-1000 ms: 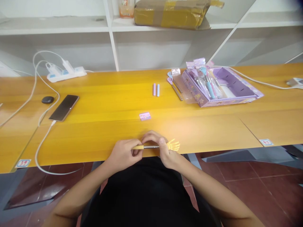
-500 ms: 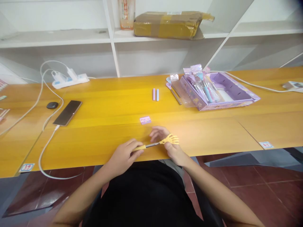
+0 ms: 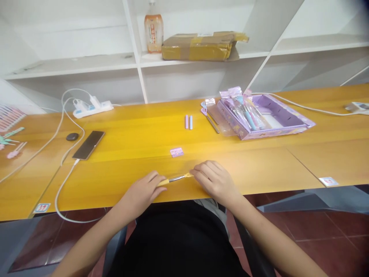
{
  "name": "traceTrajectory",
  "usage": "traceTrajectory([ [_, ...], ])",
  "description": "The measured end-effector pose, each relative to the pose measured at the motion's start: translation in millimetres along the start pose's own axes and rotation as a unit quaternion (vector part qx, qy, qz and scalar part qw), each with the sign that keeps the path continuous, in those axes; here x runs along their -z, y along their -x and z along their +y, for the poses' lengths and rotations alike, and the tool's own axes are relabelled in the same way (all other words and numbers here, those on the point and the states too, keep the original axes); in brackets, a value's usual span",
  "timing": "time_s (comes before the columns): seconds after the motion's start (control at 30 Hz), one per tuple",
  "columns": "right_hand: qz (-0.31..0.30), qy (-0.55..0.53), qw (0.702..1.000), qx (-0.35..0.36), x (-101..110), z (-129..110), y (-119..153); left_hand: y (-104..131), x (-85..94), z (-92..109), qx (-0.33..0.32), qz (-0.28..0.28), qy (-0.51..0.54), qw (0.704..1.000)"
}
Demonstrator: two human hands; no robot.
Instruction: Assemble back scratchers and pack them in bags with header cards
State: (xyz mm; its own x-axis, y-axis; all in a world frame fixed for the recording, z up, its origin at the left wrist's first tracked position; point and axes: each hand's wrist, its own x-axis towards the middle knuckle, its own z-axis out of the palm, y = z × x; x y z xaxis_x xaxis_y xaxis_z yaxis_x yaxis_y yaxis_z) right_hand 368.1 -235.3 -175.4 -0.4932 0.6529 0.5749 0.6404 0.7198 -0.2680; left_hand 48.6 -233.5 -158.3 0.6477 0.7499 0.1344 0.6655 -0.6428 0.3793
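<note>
A yellow telescopic back scratcher lies between my hands near the table's front edge. My left hand is closed round its yellow grip. Over its head end, my right hand is closed, fingers covering the claw. A short metal shaft shows between the two. Just beyond, a small pink and purple card lies flat. Farther back are a purple grip tube and a blue grip tube. Two more back scratchers, with a purple and a blue head and bare metal rods, lie beside the box.
A purple open box holds several bagged back scratchers. At left are a phone on a white cable, a black case and a power strip. A taped carton and a bottle stand on the shelf.
My right hand has turned over and closed on the scratcher's claw, which showed openly before. My left hand keeps its hold on the grip. The view has tilted up slightly.
</note>
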Motion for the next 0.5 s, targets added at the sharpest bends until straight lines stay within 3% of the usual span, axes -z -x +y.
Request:
traceTrajectory([
  [0.17, -0.016, 0.023, 1.0, -0.015, 0, -4, -11, -7, -3.0, -1, -0.012, 0.094, -0.155, 0.983],
  [0.27, -0.004, 0.111, 0.994, -0.003, 6, 9, -6, -7, 8.2, -10, -0.023, 0.119, -0.209, 0.97],
  [0.37, 0.029, 0.205, 0.978, -0.007, 30, 44, 18, 9, 33.1, -34, -0.041, 0.119, -0.251, 0.96],
  [0.5, 0.097, 0.297, 0.949, -0.046, 81, 110, 71, 50, 68.1, -80, -0.034, 0.127, -0.299, 0.945],
])
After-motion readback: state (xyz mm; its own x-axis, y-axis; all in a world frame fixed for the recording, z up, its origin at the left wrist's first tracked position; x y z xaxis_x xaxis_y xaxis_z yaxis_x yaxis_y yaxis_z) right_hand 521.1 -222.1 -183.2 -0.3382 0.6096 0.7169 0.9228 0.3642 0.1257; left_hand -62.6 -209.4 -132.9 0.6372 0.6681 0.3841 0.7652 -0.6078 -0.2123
